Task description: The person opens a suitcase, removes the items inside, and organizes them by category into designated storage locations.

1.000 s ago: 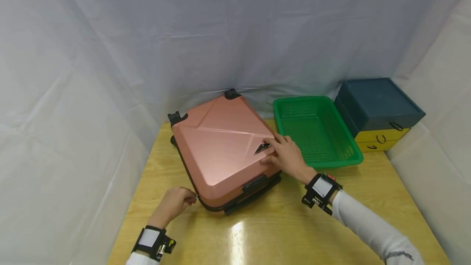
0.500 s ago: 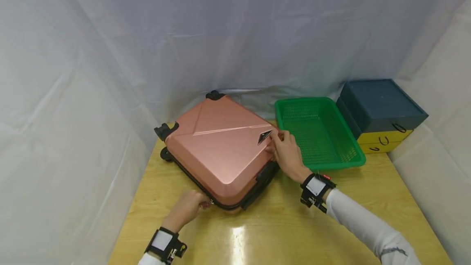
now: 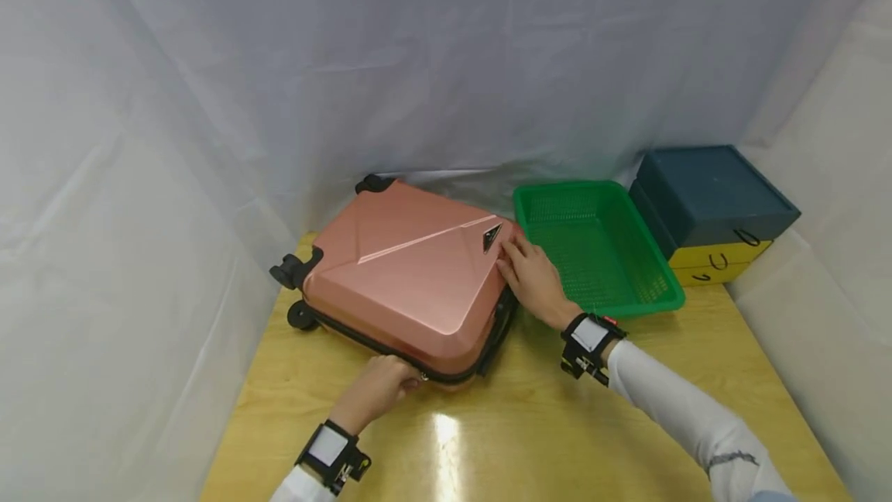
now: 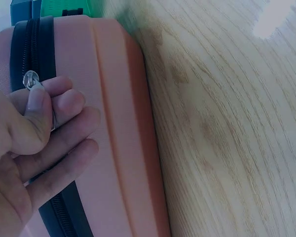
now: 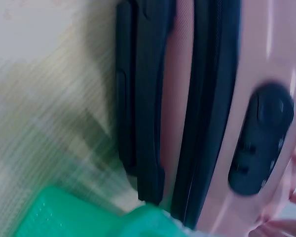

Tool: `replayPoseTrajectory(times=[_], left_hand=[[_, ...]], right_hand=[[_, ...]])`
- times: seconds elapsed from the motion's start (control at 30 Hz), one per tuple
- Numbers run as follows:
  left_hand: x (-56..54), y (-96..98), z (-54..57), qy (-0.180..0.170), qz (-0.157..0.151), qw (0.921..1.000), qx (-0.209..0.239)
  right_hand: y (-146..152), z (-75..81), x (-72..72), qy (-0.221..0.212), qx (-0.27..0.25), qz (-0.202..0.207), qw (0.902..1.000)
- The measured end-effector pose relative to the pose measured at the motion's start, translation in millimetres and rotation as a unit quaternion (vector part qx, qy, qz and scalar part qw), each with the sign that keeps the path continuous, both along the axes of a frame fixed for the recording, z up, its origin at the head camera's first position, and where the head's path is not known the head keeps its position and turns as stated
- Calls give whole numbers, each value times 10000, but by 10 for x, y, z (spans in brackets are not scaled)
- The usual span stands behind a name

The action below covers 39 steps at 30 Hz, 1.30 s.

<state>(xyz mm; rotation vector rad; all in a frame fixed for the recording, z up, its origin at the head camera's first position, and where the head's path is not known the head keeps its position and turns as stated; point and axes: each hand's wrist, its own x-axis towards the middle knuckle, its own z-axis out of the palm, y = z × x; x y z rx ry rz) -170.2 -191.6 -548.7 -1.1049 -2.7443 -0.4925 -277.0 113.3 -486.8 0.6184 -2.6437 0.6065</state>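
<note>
A pink hard-shell suitcase (image 3: pixel 411 277) lies flat on the wooden table, its black wheels (image 3: pixel 302 316) toward the left. At its near corner my left hand (image 3: pixel 379 390) pinches a metal zipper pull (image 4: pixel 31 79) between thumb and index finger. In the left wrist view the black zipper (image 4: pixel 64 215) runs along the side behind that hand. My right hand (image 3: pixel 535 281) rests on the suitcase's right corner beside the dark logo (image 3: pixel 492 237), fingers fairly straight. The right wrist view shows the combination lock (image 5: pixel 261 140) and black side handle (image 5: pixel 150 98), with only fingertips visible at the edge.
A green plastic basket (image 3: pixel 669 277) stands close to the suitcase's right. Beyond it is a dark blue and yellow drawer box (image 3: pixel 718 192) with black loop pulls. White cloth (image 3: pixel 446 84) hangs behind and at both sides of the table (image 3: pixel 557 424).
The suitcase has turned counterclockwise, its wheel end swinging left and toward me. My left hand has moved right, still pinching the zipper pull. My right hand has stayed at the corner, shifting slightly.
</note>
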Motion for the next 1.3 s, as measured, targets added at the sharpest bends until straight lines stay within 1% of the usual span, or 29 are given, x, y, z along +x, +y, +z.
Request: replayPoseTrajectory(times=[0.07,0.13,0.2,0.27,0.33,0.4,0.47,0.53,0.67,0.77,0.9,0.97,1.1,1.2,1.3], left_hand=[[18,9,-7,66,10,10000,-32],[23,29,-9,191,10,9998,-26],[14,65,-3,339,-33,9994,20],[4,112,0,411,-51,9991,22],[-14,168,2,418,-56,9991,-51],[-35,228,-2,408,-37,9990,-173],[-43,282,-10,348,-50,9990,-280],[-48,333,-24,324,-66,9988,-354],[-71,413,-31,506,-42,9983,-299],[-105,457,-11,631,17,9975,-317],[-139,503,10,558,7,9973,-478],[-163,532,16,551,-29,9973,-485],[-233,619,18,676,-72,9969,-407],[-273,685,6,746,-45,9963,-418],[-312,736,34,753,-76,9960,-474]], right_hand=[[-32,-21,58,-65,2,69,10000],[-48,-33,81,-120,-58,161,9998],[-51,-42,58,-163,-109,190,9996],[-51,-38,13,-279,-220,233,9991],[-51,-31,-34,-420,-324,319,9981],[-57,-31,-62,-451,-387,380,9975],[-70,-53,-48,-353,-410,450,9975],[-89,-83,-3,-181,-395,497,9978],[-128,-111,91,51,-423,565,9975],[-148,-87,126,-23,-499,498,9975],[-148,-45,157,-428,-431,474,9970],[-142,-25,158,-550,-409,482,9965],[-123,-2,128,-516,-467,473,9964],[-114,1,115,-441,-404,471,9971],[-106,47,114,-367,-340,442,9978]])
